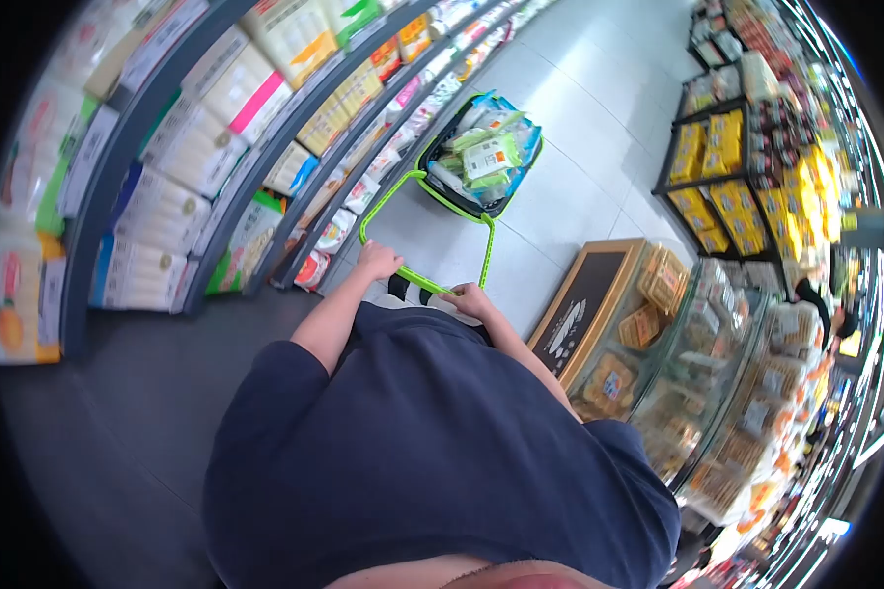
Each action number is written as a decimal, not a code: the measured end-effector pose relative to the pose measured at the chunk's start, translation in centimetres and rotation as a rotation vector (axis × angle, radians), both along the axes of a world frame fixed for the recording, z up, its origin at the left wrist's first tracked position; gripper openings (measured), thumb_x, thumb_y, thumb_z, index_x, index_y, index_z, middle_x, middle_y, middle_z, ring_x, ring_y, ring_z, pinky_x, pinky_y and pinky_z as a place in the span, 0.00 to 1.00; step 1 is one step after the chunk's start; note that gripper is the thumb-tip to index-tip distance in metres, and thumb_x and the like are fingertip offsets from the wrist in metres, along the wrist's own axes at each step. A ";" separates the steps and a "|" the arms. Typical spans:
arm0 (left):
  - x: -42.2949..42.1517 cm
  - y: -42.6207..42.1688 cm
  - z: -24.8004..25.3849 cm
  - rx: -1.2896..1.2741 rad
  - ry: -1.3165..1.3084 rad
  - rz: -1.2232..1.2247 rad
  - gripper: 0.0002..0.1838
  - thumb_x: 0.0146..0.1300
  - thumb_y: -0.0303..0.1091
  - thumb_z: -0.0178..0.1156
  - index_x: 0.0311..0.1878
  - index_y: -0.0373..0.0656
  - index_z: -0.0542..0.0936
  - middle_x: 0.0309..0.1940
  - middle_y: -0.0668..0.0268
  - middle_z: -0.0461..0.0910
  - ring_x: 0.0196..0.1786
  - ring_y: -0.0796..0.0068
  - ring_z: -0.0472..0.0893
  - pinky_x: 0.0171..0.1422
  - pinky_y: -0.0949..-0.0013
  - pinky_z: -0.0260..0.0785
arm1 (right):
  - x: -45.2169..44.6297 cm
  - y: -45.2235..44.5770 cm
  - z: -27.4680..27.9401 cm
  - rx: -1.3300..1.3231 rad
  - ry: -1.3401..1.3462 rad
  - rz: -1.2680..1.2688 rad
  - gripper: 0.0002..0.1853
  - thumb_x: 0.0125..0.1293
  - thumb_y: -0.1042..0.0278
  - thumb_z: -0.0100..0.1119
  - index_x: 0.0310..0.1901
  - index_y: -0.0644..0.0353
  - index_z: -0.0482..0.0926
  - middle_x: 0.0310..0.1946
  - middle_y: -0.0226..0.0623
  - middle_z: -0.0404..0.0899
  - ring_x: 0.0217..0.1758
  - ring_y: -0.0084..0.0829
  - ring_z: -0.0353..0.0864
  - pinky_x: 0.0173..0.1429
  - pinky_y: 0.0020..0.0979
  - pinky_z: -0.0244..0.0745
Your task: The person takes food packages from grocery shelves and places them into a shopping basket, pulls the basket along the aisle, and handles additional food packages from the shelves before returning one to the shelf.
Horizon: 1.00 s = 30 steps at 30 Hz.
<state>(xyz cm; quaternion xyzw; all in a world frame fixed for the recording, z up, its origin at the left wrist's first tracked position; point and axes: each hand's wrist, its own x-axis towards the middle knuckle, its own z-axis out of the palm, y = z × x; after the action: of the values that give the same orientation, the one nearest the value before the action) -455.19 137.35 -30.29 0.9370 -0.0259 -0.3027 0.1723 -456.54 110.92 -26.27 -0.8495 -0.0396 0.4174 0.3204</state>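
Observation:
My left hand (378, 260) is closed around the left corner of a bright green handle (487, 255). My right hand (469, 299) grips the same handle near its right corner. The handle is a long loop that reaches forward to a black and green shopping basket (432, 187) on the floor ahead of me. Inside the basket lie several plastic-wrapped packages (491, 157), mostly green, white and blue. Their contents are too small to make out.
Shelves of packaged goods (192, 147) curve along my left. On my right stand a glass display case (692, 339) with boxed baked goods and a wood-framed black sign (580, 304). Farther ahead, a black rack (702, 187) carries yellow packs. Grey tiled floor (599, 98) runs between.

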 end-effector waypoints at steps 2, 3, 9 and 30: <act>-0.5 -0.4 0.9 0.026 -0.026 0.020 0.24 0.59 0.52 0.44 0.36 0.42 0.82 0.38 0.54 0.80 0.48 0.60 0.76 0.62 0.60 0.54 | 0.1 -0.2 0.5 -0.002 0.020 0.060 0.26 0.52 0.43 0.59 0.36 0.63 0.82 0.18 0.39 0.78 0.24 0.32 0.80 0.35 0.32 0.73; -1.0 -0.9 1.3 0.026 -0.023 0.069 0.24 0.59 0.52 0.44 0.36 0.42 0.82 0.38 0.54 0.80 0.48 0.60 0.76 0.62 0.60 0.54 | 0.4 -0.3 1.0 -0.001 0.036 0.079 0.26 0.53 0.43 0.58 0.36 0.62 0.82 0.18 0.40 0.78 0.24 0.33 0.80 0.35 0.32 0.73; -1.2 -3.5 4.0 0.042 -0.167 0.158 0.21 0.56 0.49 0.46 0.30 0.43 0.83 0.32 0.55 0.80 0.43 0.59 0.77 0.59 0.62 0.58 | 1.8 -2.8 1.3 -0.051 -0.151 0.377 0.26 0.55 0.42 0.53 0.30 0.62 0.81 0.19 0.48 0.77 0.28 0.46 0.79 0.38 0.40 0.72; -6.6 -4.5 6.5 0.077 -0.051 0.237 0.22 0.55 0.53 0.51 0.36 0.44 0.83 0.36 0.60 0.81 0.48 0.60 0.75 0.57 0.63 0.64 | -0.1 -3.0 4.7 0.074 0.005 0.623 0.24 0.58 0.46 0.53 0.28 0.63 0.82 0.17 0.38 0.77 0.23 0.33 0.78 0.34 0.33 0.71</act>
<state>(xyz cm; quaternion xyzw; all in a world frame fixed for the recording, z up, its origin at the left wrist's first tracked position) -461.76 132.87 -23.75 0.9469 0.0922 -0.2571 0.1699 -456.60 107.91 -21.60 -0.7833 -0.3122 0.4958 0.2079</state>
